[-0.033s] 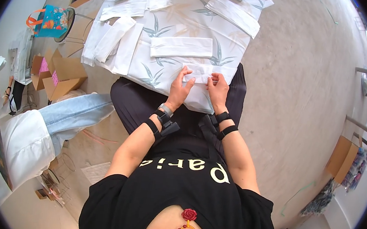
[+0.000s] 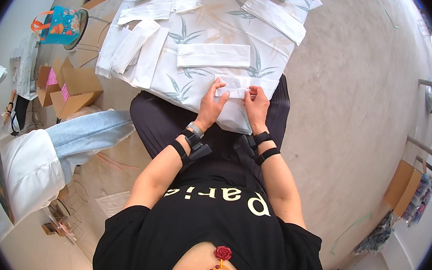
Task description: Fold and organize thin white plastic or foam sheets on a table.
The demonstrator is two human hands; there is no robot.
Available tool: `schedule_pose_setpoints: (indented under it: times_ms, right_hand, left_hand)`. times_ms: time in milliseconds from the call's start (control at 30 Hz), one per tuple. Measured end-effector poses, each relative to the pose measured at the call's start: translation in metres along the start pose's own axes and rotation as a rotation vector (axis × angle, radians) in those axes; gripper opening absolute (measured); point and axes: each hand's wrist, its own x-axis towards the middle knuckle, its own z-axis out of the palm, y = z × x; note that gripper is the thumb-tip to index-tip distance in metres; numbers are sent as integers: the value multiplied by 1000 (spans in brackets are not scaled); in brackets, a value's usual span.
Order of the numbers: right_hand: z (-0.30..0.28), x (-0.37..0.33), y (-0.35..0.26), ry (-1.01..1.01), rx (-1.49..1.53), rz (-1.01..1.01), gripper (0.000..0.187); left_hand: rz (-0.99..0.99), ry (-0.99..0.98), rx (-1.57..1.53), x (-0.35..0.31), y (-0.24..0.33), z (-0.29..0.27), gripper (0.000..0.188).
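A flat white strip-shaped packet [image 2: 237,89] lies at the near edge of the cloth-covered table. On its left end rest the fingertips of my left hand [image 2: 211,107], its thumb held apart from the fingers. My right hand [image 2: 256,107] has its fingers bent and pinched at the packet's near edge, right of the middle. Just beyond lies another folded white packet [image 2: 213,56], touched by neither hand. Whatever is under my fingertips is hidden.
Folded white packets [image 2: 136,46] lie overlapped along the table's left side, and another white packet [image 2: 275,17] lies far right. Open cardboard boxes [image 2: 77,88] and a stool with a blue bag [image 2: 61,25] stand left. A person in light jeans [image 2: 88,133] works at the left.
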Motion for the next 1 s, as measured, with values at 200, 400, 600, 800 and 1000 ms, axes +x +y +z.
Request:
schedule_pose_setpoints:
  times_ms: [200, 400, 600, 800, 1000]
  right_hand:
    - [2, 3, 3, 48, -148, -145, 20]
    - [2, 3, -1, 54, -211, -213, 20]
    - [-1, 6, -1, 55, -237, -224, 21]
    - [6, 4, -17, 93, -428, -510, 27]
    - [20, -4, -25, -201, -497, -607, 18]
  left_hand:
    - [-53, 74, -194, -2, -10, -1, 39]
    - [409, 11, 524, -5, -18, -19, 53]
    - [453, -305, 946, -2, -19, -28, 80]
    - [386, -335, 966, -2, -30, -44, 87]
    - [447, -327, 960, -2, -41, -29, 91]
